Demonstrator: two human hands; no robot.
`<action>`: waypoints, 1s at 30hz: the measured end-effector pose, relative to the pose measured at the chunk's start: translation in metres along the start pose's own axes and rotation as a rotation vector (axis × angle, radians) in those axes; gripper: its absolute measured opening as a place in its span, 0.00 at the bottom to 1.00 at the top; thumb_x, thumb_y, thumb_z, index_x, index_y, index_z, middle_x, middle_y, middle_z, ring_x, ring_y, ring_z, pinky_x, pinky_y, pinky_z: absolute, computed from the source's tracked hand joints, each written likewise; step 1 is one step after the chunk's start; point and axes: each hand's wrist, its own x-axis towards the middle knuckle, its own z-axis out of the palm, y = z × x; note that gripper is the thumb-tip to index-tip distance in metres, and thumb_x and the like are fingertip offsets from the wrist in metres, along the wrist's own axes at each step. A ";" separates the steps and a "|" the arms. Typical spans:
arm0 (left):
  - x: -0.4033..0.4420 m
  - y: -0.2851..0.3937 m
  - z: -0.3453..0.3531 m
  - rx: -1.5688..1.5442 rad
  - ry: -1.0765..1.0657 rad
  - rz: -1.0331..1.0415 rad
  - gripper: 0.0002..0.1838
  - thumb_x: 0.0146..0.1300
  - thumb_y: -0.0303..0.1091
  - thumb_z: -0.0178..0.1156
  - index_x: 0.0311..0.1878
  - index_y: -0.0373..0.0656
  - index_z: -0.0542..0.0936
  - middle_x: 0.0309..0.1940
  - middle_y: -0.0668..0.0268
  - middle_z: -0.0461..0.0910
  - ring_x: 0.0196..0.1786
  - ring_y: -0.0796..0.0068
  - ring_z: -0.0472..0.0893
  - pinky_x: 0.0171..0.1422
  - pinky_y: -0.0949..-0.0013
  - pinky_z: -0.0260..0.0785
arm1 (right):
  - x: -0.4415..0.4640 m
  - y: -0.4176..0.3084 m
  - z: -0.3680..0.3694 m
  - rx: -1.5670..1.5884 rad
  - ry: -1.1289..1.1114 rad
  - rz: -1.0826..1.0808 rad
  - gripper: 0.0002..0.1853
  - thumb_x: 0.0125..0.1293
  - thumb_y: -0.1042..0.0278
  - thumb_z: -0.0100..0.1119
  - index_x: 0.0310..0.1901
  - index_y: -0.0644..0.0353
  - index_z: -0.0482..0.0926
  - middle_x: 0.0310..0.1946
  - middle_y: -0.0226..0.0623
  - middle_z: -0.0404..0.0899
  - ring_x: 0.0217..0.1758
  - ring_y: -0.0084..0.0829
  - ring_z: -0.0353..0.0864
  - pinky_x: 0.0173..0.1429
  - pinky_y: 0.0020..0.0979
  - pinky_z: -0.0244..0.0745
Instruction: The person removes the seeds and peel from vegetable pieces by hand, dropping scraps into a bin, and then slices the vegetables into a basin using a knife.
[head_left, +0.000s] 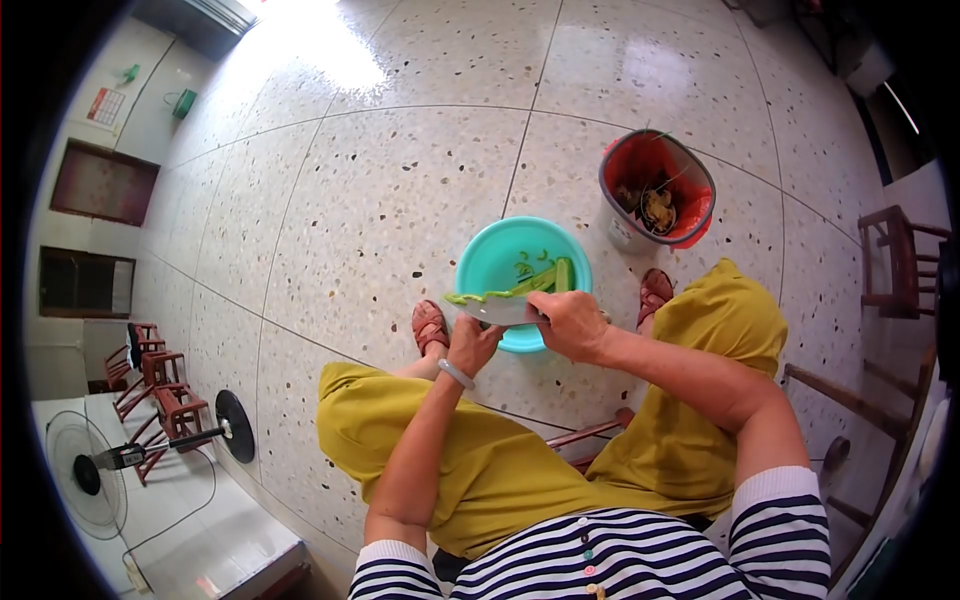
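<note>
My right hand (572, 325) is closed around the handle end of a broad knife (503, 311), its blade pointing left over the near side of a turquoise basin (480, 250). Close to the blade on the left, my left hand (474, 342) has its fingers pressed together below a thin green vegetable strip (475, 297); what they grip is partly hidden by the blade. Inside the basin lie green vegetable pieces (564, 275) and small curved slices.
A bin (627, 232) with a red liner and food scraps stands beyond the basin to the right. A fan (90, 470) and wooden stools (180, 408) are at the left. A wooden chair (888, 262) stands at the far right.
</note>
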 end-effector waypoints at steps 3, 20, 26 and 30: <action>-0.004 0.019 -0.003 -0.110 0.059 -0.149 0.12 0.64 0.35 0.65 0.40 0.34 0.79 0.26 0.74 0.77 0.28 0.86 0.70 0.30 0.75 0.64 | -0.004 0.010 0.003 -0.043 -0.080 0.089 0.04 0.59 0.70 0.56 0.30 0.61 0.77 0.23 0.50 0.79 0.29 0.51 0.82 0.33 0.48 0.76; 0.005 -0.031 -0.006 0.486 -0.176 0.075 0.12 0.65 0.34 0.55 0.49 0.42 0.78 0.43 0.65 0.80 0.46 0.67 0.77 0.46 0.65 0.68 | 0.000 -0.009 -0.007 0.008 -0.005 -0.016 0.02 0.57 0.74 0.58 0.32 0.59 0.76 0.23 0.46 0.78 0.28 0.48 0.81 0.30 0.43 0.74; 0.006 -0.026 -0.001 0.161 -0.117 0.001 0.11 0.63 0.30 0.53 0.47 0.40 0.76 0.41 0.65 0.78 0.45 0.70 0.75 0.46 0.65 0.67 | 0.000 -0.005 -0.005 -0.019 0.000 -0.022 0.02 0.58 0.74 0.58 0.31 0.59 0.75 0.23 0.45 0.78 0.27 0.47 0.81 0.30 0.43 0.74; 0.004 -0.011 0.007 -0.118 0.096 0.179 0.03 0.61 0.24 0.57 0.34 0.36 0.78 0.24 0.72 0.77 0.28 0.84 0.74 0.27 0.75 0.64 | -0.001 -0.005 -0.003 -0.002 0.015 -0.029 0.02 0.58 0.74 0.58 0.31 0.59 0.74 0.22 0.46 0.78 0.27 0.47 0.81 0.29 0.43 0.74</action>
